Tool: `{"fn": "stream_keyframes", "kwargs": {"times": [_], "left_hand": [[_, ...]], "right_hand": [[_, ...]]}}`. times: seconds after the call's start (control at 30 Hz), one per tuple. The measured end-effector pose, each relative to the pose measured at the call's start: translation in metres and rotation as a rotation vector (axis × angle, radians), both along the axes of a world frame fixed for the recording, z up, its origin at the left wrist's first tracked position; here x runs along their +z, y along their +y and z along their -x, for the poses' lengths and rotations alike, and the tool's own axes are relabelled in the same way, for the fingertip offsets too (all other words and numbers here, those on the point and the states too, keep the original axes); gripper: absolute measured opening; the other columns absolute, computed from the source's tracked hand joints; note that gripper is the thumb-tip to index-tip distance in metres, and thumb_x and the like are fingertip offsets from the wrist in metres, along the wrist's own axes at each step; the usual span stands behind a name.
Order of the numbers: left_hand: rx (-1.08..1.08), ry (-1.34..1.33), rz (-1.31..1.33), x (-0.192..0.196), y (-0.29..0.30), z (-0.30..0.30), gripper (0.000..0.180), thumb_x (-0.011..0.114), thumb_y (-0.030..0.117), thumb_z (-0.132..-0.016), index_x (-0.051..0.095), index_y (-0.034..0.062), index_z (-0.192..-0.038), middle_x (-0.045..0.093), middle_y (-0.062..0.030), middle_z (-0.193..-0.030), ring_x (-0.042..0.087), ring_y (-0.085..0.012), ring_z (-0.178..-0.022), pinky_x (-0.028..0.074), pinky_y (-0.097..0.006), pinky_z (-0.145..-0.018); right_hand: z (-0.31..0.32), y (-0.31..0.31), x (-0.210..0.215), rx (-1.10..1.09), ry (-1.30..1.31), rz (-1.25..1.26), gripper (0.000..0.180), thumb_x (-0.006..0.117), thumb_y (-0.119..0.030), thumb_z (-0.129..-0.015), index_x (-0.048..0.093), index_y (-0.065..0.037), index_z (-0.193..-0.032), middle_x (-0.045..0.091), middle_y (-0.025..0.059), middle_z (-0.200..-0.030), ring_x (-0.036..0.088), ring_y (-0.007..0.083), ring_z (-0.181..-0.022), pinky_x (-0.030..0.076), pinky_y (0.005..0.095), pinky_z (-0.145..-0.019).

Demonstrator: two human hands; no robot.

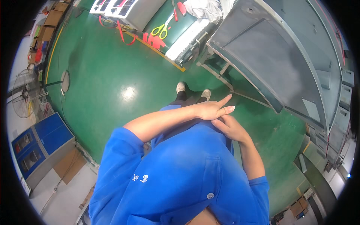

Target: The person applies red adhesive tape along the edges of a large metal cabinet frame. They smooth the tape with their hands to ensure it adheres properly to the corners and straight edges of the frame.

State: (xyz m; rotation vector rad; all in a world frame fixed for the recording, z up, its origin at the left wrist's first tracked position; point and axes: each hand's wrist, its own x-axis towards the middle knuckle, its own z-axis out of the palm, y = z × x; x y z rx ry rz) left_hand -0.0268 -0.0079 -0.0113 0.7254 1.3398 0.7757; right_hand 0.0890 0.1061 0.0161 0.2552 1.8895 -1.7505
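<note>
While fingers splayed, left hand (212,110) atop right hand (229,127)

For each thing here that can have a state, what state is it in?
left hand: open, fingers extended, holding nothing, lying across the right hand
right hand: empty, resting against the blue shirt
yellow-handled scissors: shut, lying on the bench
floor fan: standing upright
</note>
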Motion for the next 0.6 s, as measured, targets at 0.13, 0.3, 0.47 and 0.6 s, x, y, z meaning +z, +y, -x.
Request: {"fn": "stream_keyframes", "kwargs": {"times": [0.13,0.3,0.47,0.6], "left_hand": [[0.231,-0.186,0.009,-0.005,-0.002,-0.010,0.087,0.020,0.067,-0.083,0.002,0.0030,-0.139,0.018,-0.0222,-0.141,0.017,-0.0316,-0.131,0.018,-0.038,-0.106],[0.302,-0.200,-0.003,-0.005,-0.012,0.005,0.087,0.025,0.066,-0.083,0.010,0.0008,-0.138,0.024,-0.0219,-0.139,0.026,-0.0310,-0.129,0.022,-0.035,-0.105],[0.213,-0.033,-0.044,0.007,-0.065,0.023,0.068,0.048,0.048,-0.085,0.033,0.0014,-0.132,0.050,-0.0157,-0.115,0.048,-0.0223,-0.107,0.036,-0.031,-0.093],[0.128,0.080,-0.174,0.021,-0.092,0.032,0.061,0.069,0.035,-0.074,0.048,0.0043,-0.122,0.057,-0.0150,-0.111,0.054,-0.0231,-0.103,0.040,-0.033,-0.091]], "right_hand": [[0.000,-0.002,0.001,-0.113,-0.037,-0.009,0.035,0.053,-0.021,-0.085,0.052,0.004,-0.110,0.060,0.0147,-0.102,0.056,0.0211,-0.093,0.043,0.0309,-0.083],[-0.006,-0.004,-0.005,-0.179,0.038,-0.093,0.036,0.057,-0.021,-0.083,0.052,0.000,-0.110,0.060,0.0160,-0.103,0.057,0.0251,-0.096,0.043,0.0322,-0.084],[-0.012,-0.003,-0.003,-0.271,0.125,-0.016,0.036,0.058,-0.017,-0.082,0.051,-0.001,-0.113,0.058,0.0142,-0.107,0.055,0.0219,-0.099,0.041,0.0305,-0.086],[-0.014,-0.003,0.000,-0.301,0.095,0.010,0.035,0.058,-0.015,-0.081,0.051,-0.002,-0.113,0.058,0.0123,-0.104,0.055,0.0198,-0.097,0.040,0.0294,-0.085]]}}
